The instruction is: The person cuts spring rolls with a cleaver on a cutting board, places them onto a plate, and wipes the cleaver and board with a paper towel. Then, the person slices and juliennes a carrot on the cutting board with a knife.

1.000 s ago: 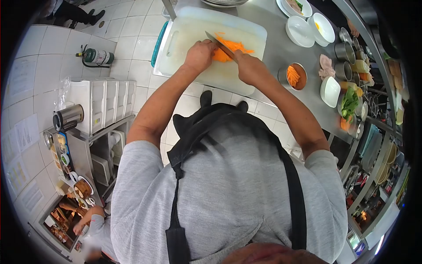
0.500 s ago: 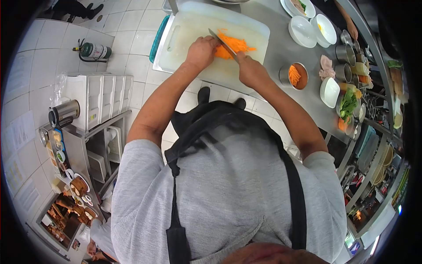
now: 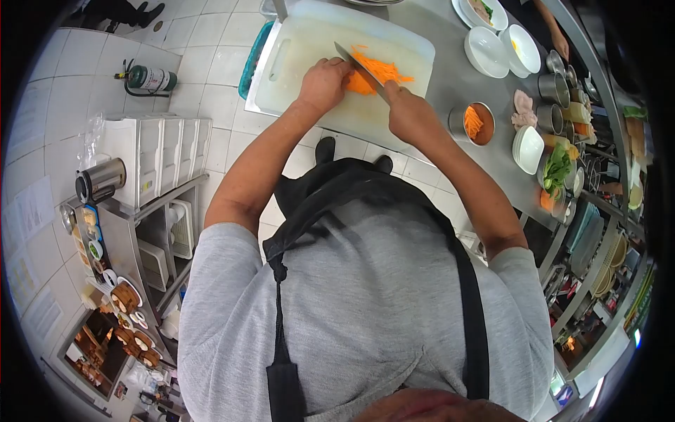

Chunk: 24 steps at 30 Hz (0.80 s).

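My right hand (image 3: 411,114) is closed around the handle of a kitchen knife (image 3: 364,70), whose blade points up and left across the cutting board. Against the blade's left side, my left hand (image 3: 325,84) has its fingers curled down on carrot; the fingertips are partly hidden. Thin orange carrot strips (image 3: 385,70) lie heaped on the far side of the blade, with more carrot between blade and left hand. Under it all is the white cutting board (image 3: 295,84). To the right, a round metal container (image 3: 455,121) has carrot strips (image 3: 472,123) in it.
White bowls (image 3: 485,53) stand at the counter's back right. Raw pale meat (image 3: 523,105), stacked white dishes (image 3: 527,149), metal pots and leafy greens (image 3: 557,167) line the right. A teal tray (image 3: 247,77) shows beside the board's left edge. Another person's arm (image 3: 552,28) is at the far right.
My right hand has shifted slightly right and back toward me with the knife. My left hand stays almost in place. The person at the lower left has left the view.
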Each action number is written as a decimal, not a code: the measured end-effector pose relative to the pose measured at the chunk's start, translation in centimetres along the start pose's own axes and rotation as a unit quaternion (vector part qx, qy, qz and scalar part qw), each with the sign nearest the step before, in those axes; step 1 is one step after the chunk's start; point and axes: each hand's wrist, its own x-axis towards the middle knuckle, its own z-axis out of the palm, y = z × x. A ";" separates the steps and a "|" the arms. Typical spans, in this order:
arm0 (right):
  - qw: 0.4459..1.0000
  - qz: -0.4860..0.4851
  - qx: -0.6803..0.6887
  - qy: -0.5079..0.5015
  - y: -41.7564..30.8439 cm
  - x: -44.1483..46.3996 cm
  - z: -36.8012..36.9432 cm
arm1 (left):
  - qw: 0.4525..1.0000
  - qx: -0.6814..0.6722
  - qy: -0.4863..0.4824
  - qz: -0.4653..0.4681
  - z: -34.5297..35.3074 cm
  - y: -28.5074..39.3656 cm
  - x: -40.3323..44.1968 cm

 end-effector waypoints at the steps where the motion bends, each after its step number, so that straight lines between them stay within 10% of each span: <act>1: 1.000 0.001 0.011 0.014 0.0 -0.4 0.6 | 1.000 0.000 -0.002 -0.005 0.1 -0.3 -0.2; 9: 0.999 0.011 0.022 0.032 0.1 1.3 2.9 | 0.996 -0.027 0.077 0.019 -3.0 -1.7 0.8; 24: 0.999 0.004 0.020 0.048 0.3 1.2 2.6 | 0.992 0.081 -0.100 0.019 -4.6 -3.3 0.5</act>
